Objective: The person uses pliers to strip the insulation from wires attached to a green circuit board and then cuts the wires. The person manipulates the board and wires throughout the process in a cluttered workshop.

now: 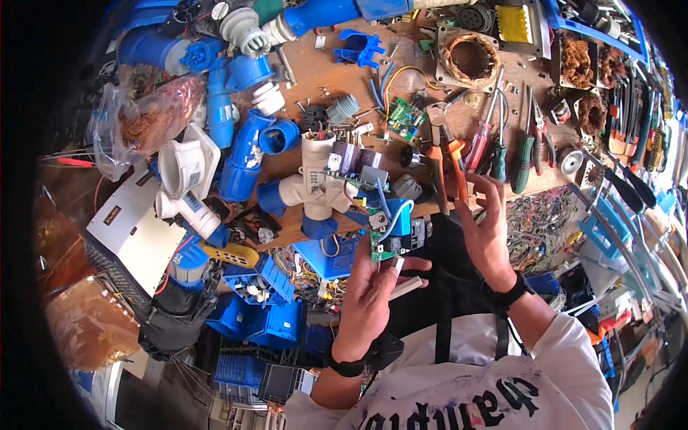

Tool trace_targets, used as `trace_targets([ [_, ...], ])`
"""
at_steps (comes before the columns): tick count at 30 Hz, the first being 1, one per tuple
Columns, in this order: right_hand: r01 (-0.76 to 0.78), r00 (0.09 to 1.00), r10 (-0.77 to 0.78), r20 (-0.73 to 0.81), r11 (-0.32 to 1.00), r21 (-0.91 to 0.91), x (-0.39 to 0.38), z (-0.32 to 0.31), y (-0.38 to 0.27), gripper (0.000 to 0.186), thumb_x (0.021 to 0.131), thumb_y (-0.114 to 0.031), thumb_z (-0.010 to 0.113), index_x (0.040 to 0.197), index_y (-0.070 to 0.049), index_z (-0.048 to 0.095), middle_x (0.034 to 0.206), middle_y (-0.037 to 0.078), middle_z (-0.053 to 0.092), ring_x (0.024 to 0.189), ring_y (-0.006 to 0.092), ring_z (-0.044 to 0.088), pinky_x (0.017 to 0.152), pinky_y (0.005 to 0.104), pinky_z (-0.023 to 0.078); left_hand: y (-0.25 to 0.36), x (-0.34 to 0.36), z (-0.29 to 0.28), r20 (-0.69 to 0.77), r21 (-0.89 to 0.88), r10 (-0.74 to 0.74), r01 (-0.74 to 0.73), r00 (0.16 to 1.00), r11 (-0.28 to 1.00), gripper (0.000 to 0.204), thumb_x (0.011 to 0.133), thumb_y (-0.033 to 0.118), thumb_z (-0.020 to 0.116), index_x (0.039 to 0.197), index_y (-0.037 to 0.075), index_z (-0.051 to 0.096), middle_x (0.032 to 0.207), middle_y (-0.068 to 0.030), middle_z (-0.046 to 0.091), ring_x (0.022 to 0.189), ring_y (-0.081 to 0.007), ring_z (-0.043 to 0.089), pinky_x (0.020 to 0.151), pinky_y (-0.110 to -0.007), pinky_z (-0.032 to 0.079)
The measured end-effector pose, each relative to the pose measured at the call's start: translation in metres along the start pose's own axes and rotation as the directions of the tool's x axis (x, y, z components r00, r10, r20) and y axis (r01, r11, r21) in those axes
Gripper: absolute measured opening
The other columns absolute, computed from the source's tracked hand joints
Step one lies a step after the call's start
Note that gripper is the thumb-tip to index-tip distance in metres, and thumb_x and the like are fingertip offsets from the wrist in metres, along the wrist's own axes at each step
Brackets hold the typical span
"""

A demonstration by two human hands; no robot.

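Observation:
My left hand (365,308) grips a green circuit board (387,244) with a blue block, wires and metal parts on it, just below a white pipe fitting (314,175) crowded with components. Pale strips (407,288) jut out by its fingers. My right hand (487,236) is at the bench's front edge, thumb and index finger on an orange-handled pair of pliers (456,165). A second pair of pliers (435,168) lies beside them, along with a red screwdriver (477,147) and green-handled tools (522,165).
The cluttered wooden bench (401,36) holds blue pipe fittings (240,161), a bag of copper-coloured wire (150,115), a loose green board (405,118) and a row of hand tools (625,122). A metal case (125,233), blue bins (258,315) and tangled cables (537,222) surround the bench front.

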State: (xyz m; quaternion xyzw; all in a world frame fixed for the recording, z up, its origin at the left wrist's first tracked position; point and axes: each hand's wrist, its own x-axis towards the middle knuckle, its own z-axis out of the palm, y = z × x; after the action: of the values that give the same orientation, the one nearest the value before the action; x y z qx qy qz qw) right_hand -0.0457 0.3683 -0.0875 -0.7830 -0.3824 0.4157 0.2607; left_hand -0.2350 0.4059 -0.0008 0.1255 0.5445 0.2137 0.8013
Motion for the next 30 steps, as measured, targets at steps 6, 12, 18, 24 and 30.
trace_targets([
  [6, 0.108, 0.994, -0.109, -0.007, 0.988, -0.106, -0.007, 0.016, 0.015, 0.066, 0.077, -0.001, 0.069, 0.136, -0.005, 0.04, 0.122, 0.021, 0.045, 0.115, 0.0388, 0.045, 0.099, 0.0443, 0.038, -0.002, -0.004, -0.005, 0.007, 0.158, 0.03, -0.031, 1.0, 0.987, 0.047, 0.101, 0.006, 0.038, 0.146, 0.006, 0.023, 0.124, -0.0088, 0.048, 0.093, -0.0171, 0.061, 0.078, -0.033, 0.053],
  [12, 0.048, 0.999, -0.044, 0.024, 0.982, -0.183, -0.003, 0.025, 0.014, 0.086, 0.071, 0.001, 0.073, 0.144, -0.006, 0.03, 0.129, 0.021, 0.038, 0.118, 0.0405, 0.042, 0.102, 0.0452, 0.037, 0.004, -0.01, -0.015, 0.017, 0.311, 0.025, -0.029, 1.0, 0.95, 0.047, 0.102, 0.008, 0.039, 0.146, 0.003, 0.027, 0.117, -0.0077, 0.053, 0.088, -0.0137, 0.06, 0.078, -0.029, 0.05],
  [18, 0.037, 0.999, -0.03, 0.028, 0.96, -0.279, 0.004, 0.035, 0.011, 0.097, 0.068, 0.0, 0.076, 0.148, -0.008, 0.023, 0.125, 0.023, 0.04, 0.114, 0.0412, 0.044, 0.099, 0.0464, 0.038, 0.011, -0.012, -0.023, 0.056, 0.23, -0.052, 0.038, 0.997, 0.972, 0.047, 0.101, 0.006, 0.039, 0.146, 0.002, 0.027, 0.117, -0.0083, 0.053, 0.086, -0.0124, 0.059, 0.077, -0.029, 0.049],
  [24, 0.055, 0.998, -0.045, 0.038, 0.941, -0.333, 0.009, 0.033, 0.014, 0.097, 0.066, 0.002, 0.071, 0.149, -0.007, 0.022, 0.122, 0.024, 0.042, 0.111, 0.0415, 0.046, 0.097, 0.0474, 0.041, 0.013, -0.012, -0.021, 0.018, 0.349, -0.013, 0.006, 1.0, 0.937, 0.047, 0.1, 0.008, 0.041, 0.146, 0.001, 0.029, 0.106, -0.0075, 0.057, 0.082, -0.0116, 0.058, 0.073, -0.026, 0.048],
  [30, 0.058, 0.983, -0.028, 0.184, 0.986, -0.158, 0.015, -0.003, -0.004, 0.085, 0.07, -0.007, 0.059, 0.146, 0.002, 0.023, 0.129, 0.025, 0.045, 0.116, 0.0397, 0.047, 0.102, 0.0446, 0.039, 0.016, -0.012, -0.015, -0.045, 0.379, 0.004, 0.014, 0.999, 0.925, 0.046, 0.099, 0.011, 0.046, 0.143, -0.001, 0.035, 0.107, -0.008, 0.059, 0.078, -0.0137, 0.06, 0.07, -0.028, 0.051],
])
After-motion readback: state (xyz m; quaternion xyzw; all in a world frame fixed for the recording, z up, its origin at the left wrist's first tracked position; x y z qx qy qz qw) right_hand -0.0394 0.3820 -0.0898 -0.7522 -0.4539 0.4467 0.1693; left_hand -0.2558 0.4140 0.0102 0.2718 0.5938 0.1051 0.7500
